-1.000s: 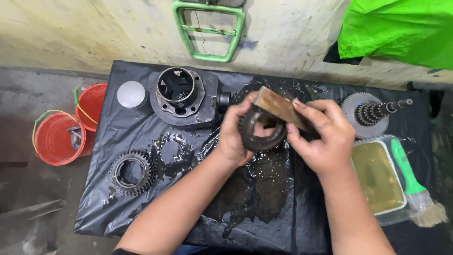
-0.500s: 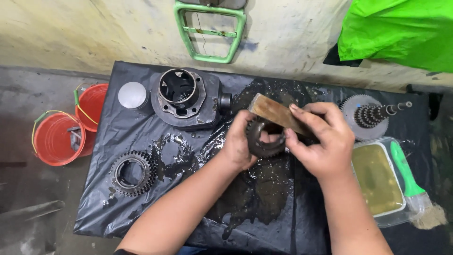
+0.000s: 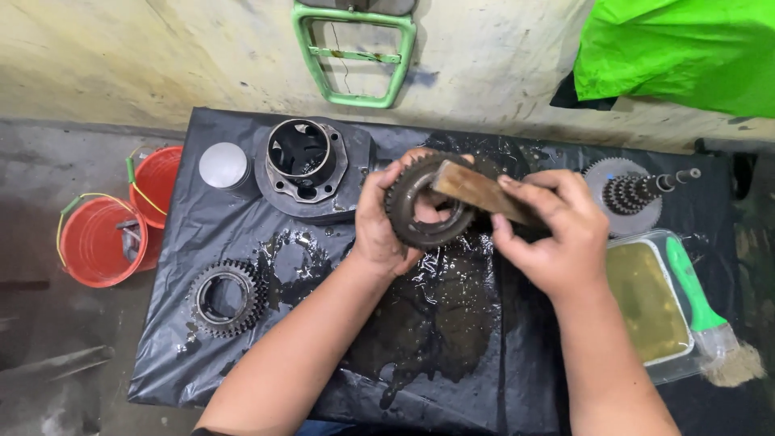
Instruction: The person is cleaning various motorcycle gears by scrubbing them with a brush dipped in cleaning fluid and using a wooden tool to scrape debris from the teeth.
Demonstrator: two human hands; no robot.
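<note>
I see the dark gear ring (image 3: 425, 211) held up over the wet middle of the black plastic sheet (image 3: 517, 363), its open bore tipped toward the camera and a little to the right, so the axis runs up and out of the table rather than along it. My left hand (image 3: 387, 222) is clenched on it: the thumb crosses the near left rim, the fingertips (image 3: 420, 155) curl over the far rim. Across the ring's upper right face lies a flat wooden brush (image 3: 484, 194), its long axis running from the upper left, at the ring, down to the right into my right hand (image 3: 557, 238), which is wrapped tight about that end, index finger stretched along the top.

Beyond the left fingertips stands a grey cylinder housing (image 3: 303, 165), bore up, with a pale round cap (image 3: 223, 165) left of it. Below the left wrist lies a second toothed gear (image 3: 228, 297), flat in an oily puddle. Past the right knuckles a stepped gear shaft (image 3: 638, 192) lies pointing right. Near the right wrist sits a clear tray (image 3: 650, 311) of yellowish liquid, a green-handled paintbrush (image 3: 702, 303) across its edge. Two red buckets (image 3: 109, 238) stand off the sheet's left side
</note>
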